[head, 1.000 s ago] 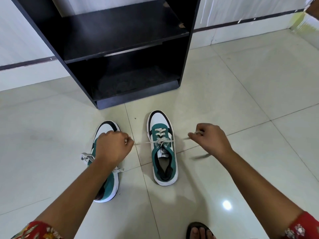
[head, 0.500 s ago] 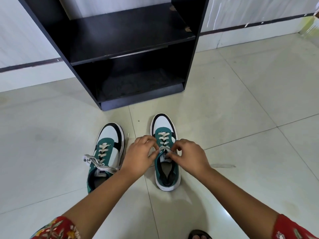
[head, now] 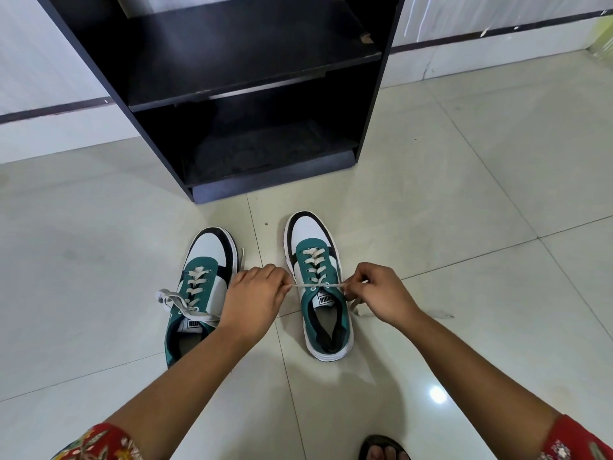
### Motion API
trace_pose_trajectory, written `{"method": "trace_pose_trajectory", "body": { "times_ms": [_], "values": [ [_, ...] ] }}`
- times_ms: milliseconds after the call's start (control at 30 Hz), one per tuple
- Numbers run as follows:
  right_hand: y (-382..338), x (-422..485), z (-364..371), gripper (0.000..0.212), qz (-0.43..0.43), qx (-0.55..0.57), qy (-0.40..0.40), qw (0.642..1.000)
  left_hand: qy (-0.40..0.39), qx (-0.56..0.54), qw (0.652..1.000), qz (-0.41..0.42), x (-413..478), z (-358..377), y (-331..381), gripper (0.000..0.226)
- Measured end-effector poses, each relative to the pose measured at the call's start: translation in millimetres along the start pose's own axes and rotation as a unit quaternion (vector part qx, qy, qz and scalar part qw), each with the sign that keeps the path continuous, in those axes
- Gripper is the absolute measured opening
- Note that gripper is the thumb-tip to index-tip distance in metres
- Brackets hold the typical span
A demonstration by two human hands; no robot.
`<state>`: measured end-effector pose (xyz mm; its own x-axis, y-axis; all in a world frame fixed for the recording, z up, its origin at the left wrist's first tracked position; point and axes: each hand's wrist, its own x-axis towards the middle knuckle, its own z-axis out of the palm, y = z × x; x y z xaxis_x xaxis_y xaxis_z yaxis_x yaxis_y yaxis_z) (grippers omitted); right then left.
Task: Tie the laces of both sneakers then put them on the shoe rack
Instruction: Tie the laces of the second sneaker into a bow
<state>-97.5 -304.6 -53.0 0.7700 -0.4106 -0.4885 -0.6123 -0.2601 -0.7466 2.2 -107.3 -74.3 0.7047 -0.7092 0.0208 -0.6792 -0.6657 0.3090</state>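
Observation:
Two green, white and black sneakers stand on the tiled floor, toes toward a black shoe rack (head: 374, 134). The right sneaker (head: 320, 313) has its white lace (head: 316, 286) stretched sideways across the tongue. My left hand (head: 255, 302) pinches the lace's left end, and my right hand (head: 381, 295) pinches the right end, with a loose tail hanging below it. The left sneaker (head: 199, 283) lies beside my left wrist, its laces loose and spilling to the left. My left forearm hides its heel.
The rack has two empty shelves (head: 252, 71) and stands against a white wall. Pale floor tiles (head: 464, 227) spread to both sides. A sandalled foot (head: 381, 451) shows at the bottom edge.
A second ago my hands were wide apart with the lace taut. They then met over the right sneaker's tongue, and now they have drawn apart again, pulling the lace sideways.

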Motion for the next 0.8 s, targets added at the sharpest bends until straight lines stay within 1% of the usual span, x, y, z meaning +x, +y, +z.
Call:
{"method": "trace_pose_trajectory", "body": {
  "times_ms": [100,167,267,400,533,633,667,700,733,800],
  "values": [
    [5,-1,1,0.02,0.011,0.044,0.01,0.999,-0.008,-0.013,1.0,-0.003,-3,2,-1,0.004],
    [7,1,2,0.023,0.014,0.053,0.008,0.998,-0.011,-0.026,1.0,-0.01,-2,2,-1,0.005],
    [9,4,2,0.021,0.004,0.033,0.005,0.999,-0.021,-0.055,0.998,-0.014,0,-1,-2,0.006],
    [11,5,2,0.021,0.002,0.022,-0.006,1.0,-0.052,-0.121,0.99,-0.053,2,1,-5,0.012],
    [11,3,4,0.022,-0.002,0.018,-0.004,1.0,-0.061,-0.139,0.986,-0.073,4,3,-7,0.017],
    [9,2,2,0.027,-0.018,-0.036,-0.027,0.999,-0.105,-0.155,0.978,-0.095,5,0,-9,0.021],
    [9,1,1,0.03,-0.031,-0.046,-0.031,0.998,-0.117,-0.188,0.968,-0.115,6,-2,-9,0.022],
    [8,1,1,0.032,-0.052,-0.039,-0.031,0.997,-0.121,-0.247,0.95,-0.147,7,-6,-8,0.024],
    [6,0,0,0.031,-0.078,-0.009,-0.029,0.996,-0.115,-0.322,0.921,-0.186,9,-10,-5,0.026],
    [1,0,0,0.028,-0.112,0.087,-0.034,0.989,-0.101,-0.468,0.843,-0.244,11,-19,4,0.026]
  ]
}}
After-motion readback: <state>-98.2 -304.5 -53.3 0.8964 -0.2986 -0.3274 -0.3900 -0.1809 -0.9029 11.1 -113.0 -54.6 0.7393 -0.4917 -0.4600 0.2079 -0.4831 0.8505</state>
